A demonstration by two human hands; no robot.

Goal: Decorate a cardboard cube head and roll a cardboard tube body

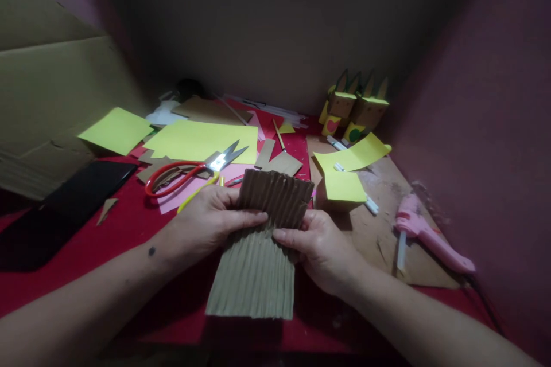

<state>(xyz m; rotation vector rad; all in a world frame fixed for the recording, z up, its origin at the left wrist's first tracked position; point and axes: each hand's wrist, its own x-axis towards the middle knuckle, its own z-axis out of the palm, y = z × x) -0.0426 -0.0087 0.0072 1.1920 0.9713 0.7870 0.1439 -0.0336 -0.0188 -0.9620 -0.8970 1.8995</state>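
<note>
Both my hands grip a sheet of ribbed corrugated cardboard [258, 264] above the red table top [129, 241]. My left hand [210, 221] pinches its left edge, thumb lying across the ridges. My right hand [316, 243] pinches the right edge at the same height. The sheet bends along the line between my thumbs, its upper part tilting away from me. Red-handled scissors [189, 175] lie just beyond my left hand, blades pointing right.
Yellow paper sheets [202, 140] and cardboard scraps litter the table. A pink glue gun [430, 238] lies on a brown board [387, 241] at right. Small decorated cardboard boxes [355, 109] stand at the back. A black phone [81, 189] and big cardboard sheets [51, 103] sit left.
</note>
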